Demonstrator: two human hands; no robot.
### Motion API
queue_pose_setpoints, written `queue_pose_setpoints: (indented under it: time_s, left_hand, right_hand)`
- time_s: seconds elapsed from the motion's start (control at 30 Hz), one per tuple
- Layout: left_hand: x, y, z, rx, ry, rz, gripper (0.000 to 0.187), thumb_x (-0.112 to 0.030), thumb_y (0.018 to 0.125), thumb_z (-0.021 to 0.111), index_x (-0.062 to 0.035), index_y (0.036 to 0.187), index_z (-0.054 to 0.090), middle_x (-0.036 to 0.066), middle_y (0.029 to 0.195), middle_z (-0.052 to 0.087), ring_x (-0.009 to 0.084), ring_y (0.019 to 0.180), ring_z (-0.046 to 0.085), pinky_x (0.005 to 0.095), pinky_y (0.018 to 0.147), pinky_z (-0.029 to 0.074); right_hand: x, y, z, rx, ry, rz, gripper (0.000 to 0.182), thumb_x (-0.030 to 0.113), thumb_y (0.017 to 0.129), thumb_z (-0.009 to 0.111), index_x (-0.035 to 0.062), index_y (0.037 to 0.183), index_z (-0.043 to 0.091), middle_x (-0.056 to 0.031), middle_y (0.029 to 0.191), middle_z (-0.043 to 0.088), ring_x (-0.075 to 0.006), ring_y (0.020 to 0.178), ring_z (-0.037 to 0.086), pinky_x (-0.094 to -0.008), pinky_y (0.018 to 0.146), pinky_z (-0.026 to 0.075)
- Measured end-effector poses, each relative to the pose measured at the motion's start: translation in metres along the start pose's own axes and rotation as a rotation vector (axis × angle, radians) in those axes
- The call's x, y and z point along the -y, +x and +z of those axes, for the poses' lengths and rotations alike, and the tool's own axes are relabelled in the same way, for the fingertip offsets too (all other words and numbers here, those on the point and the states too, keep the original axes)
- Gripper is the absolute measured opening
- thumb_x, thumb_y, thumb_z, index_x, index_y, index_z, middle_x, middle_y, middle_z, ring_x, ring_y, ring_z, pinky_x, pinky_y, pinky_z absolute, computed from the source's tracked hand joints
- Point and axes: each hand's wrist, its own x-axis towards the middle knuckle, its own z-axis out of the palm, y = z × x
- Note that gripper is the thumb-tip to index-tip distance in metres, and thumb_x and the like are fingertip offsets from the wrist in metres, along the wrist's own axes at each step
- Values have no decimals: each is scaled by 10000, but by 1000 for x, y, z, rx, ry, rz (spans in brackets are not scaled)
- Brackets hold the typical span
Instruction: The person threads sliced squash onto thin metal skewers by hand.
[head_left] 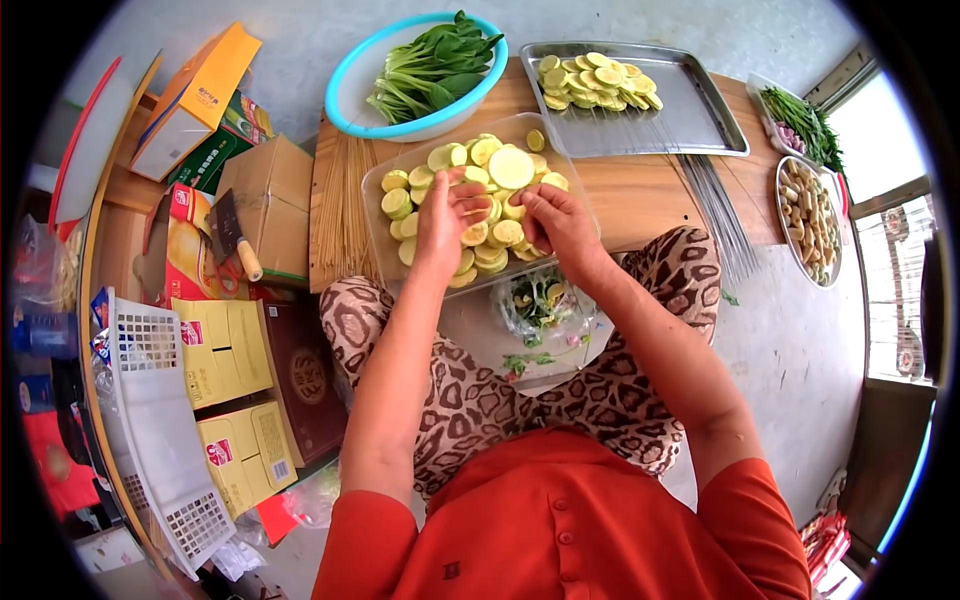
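Observation:
A clear plastic tray [375, 225] holds many round yellow-green slices, like zucchini [491, 254]. My left hand [448, 222] is over the tray's left part, its fingers apart and slightly curled, with nothing visibly held. At the right side of the pile, my right hand [566, 225] has its thumb and fingertips pinched on the edge of a slice [514, 208], partly hidden by the fingers. A larger pale slice [511, 168] lies just above, between the hands. Thin wooden skewers [343, 205] lie left of the tray. More slices [590, 82] sit on a metal tray [690, 135].
Leafy greens [437, 75] fill a blue-rimmed basin [345, 110]. Metal skewers [715, 205] hang over the table edge [765, 225]. A plate of skewered food [808, 218] is at right. Below the tray is a bag of scraps [540, 302]. Boxes [225, 345] and a cleaver [232, 228] are left.

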Motion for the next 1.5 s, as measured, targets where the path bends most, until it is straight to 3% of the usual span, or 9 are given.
queue_pose_setpoints:
  time_s: [0.03, 0.17, 0.37, 0.47, 0.63, 0.87, 1.1, 1.4, 1.5]
  left_hand:
    - [-1, 3, -6, -92, 59, 49, 427, -420, 956, 430, -58, 1172, 495, 81, 924, 613, 156, 768, 606, 290, 684, 494]
    - [-4, 8, -17, -207, 121, 20, 282, -307, 934, 509, -60, 1047, 585, 66, 877, 619, 141, 750, 608, 273, 653, 485]
    - [22, 14, -30, -176, 1086, 413, 198, -201, 795, 631, -57, 929, 635, 120, 862, 603, 273, 771, 594, 377, 700, 467]
    - [23, 4, -29, -116, 1386, 397, 161, -187, 793, 624, -62, 894, 628, 125, 866, 596, 313, 792, 576, 391, 721, 460]
    - [13, 6, -23, -89, 1381, 209, 239, -271, 789, 633, -57, 687, 605, 112, 904, 580, 311, 894, 540, 415, 709, 428]
    - [31, 9, -19, -168, 1745, 619, 351, -370, 766, 675, -55, 917, 643, 93, 1030, 546, 281, 1022, 483, 413, 892, 355]
    - [39, 15, -15, -207, 1726, 457, 432, -391, 714, 712, -35, 945, 634, 99, 1064, 541, 277, 1049, 480, 408, 915, 343]
    - [9, -1, 11, -195, 1256, 728, 567, -78, 679, 735, -39, 1171, 455, 180, 1030, 519, 376, 979, 517, 418, 846, 434]
    - [7, 1, 11, -197, 997, 656, 518, -40, 716, 716, -35, 1168, 466, 114, 1042, 533, 259, 931, 557, 383, 840, 457]
  right_hand:
    - [2, 1, -3, -29, 16, -25, 203, 182, 964, 449, 49, 943, 600, 13, 550, 479, -55, 417, 321, -196, 396, 245]
    - [8, 0, -16, -71, 38, -27, 185, 175, 948, 474, 40, 924, 598, -4, 550, 501, -61, 424, 355, -195, 403, 273]
    - [12, -8, -21, -61, 22, -48, 190, 174, 947, 473, 31, 926, 597, -1, 558, 501, -60, 433, 361, -195, 412, 282]
    - [13, -9, -24, -60, 38, -51, 190, 168, 948, 469, 27, 929, 595, 1, 560, 500, -59, 440, 368, -194, 415, 284]
    - [18, -13, -26, -79, 39, -66, 189, 163, 947, 465, 24, 928, 593, 0, 561, 501, -59, 442, 372, -194, 415, 286]
    - [14, -10, -27, -76, 34, -72, 190, 157, 943, 469, 17, 898, 589, -17, 550, 512, -70, 411, 384, -210, 386, 293]
    - [13, -14, -27, -77, -19, -48, 200, 172, 957, 462, 36, 933, 608, 6, 541, 481, -63, 430, 359, -203, 411, 281]
    - [9, -14, -29, -72, -5, -12, 191, 172, 946, 479, 25, 904, 593, -14, 542, 502, -67, 410, 357, -213, 393, 271]
    - [6, -15, -25, -59, -82, 10, 207, 188, 961, 458, 32, 934, 592, 8, 547, 486, -65, 421, 361, -202, 405, 289]
